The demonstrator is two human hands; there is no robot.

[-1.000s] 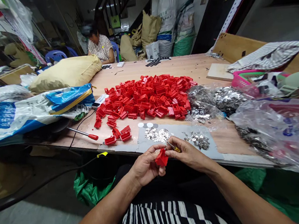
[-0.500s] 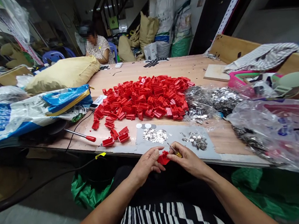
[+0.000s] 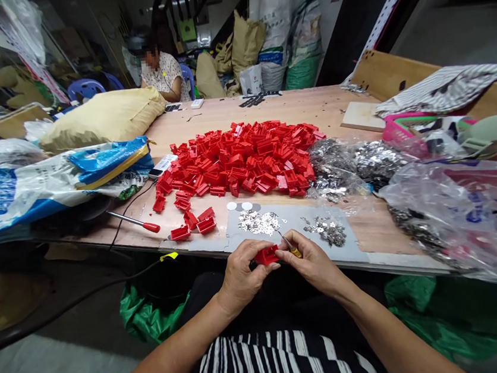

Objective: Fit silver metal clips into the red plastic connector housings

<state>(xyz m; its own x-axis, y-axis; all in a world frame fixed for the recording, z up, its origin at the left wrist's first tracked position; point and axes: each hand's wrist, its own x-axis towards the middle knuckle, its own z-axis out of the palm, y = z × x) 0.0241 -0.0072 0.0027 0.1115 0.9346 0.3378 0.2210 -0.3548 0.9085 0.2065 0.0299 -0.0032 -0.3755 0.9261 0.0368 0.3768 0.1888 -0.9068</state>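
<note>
My left hand [image 3: 242, 274] is closed around a small red plastic part [image 3: 267, 255] just off the table's front edge. Beside it, my right hand [image 3: 308, 260] is closed on a thin pointed tool with a yellow handle [image 3: 296, 252], perhaps a small screwdriver, its metal shaft pointing up and left. The right fingertips meet the right end of the red part. Beyond my hands, a grey mat [image 3: 294, 212] bears a pile of shiny flat metal pieces [image 3: 259, 222] and a darker pile of metal pieces [image 3: 328, 231]. A large heap of red plastic parts [image 3: 241, 160] lies behind.
Several loose red parts [image 3: 180, 234] and a red-tipped metal lever [image 3: 151, 227] are at the left. Clear bags of metal pieces [image 3: 375, 163] and a pink basket [image 3: 397, 130] stand right. Sacks [image 3: 104, 119] line the left side. Another person [image 3: 168, 76] sits across the table.
My left hand has turned the red part, whose open side now shows, and has moved it slightly left and up. My right hand keeps hold of the yellow-handled tool. The view has shifted slightly.
</note>
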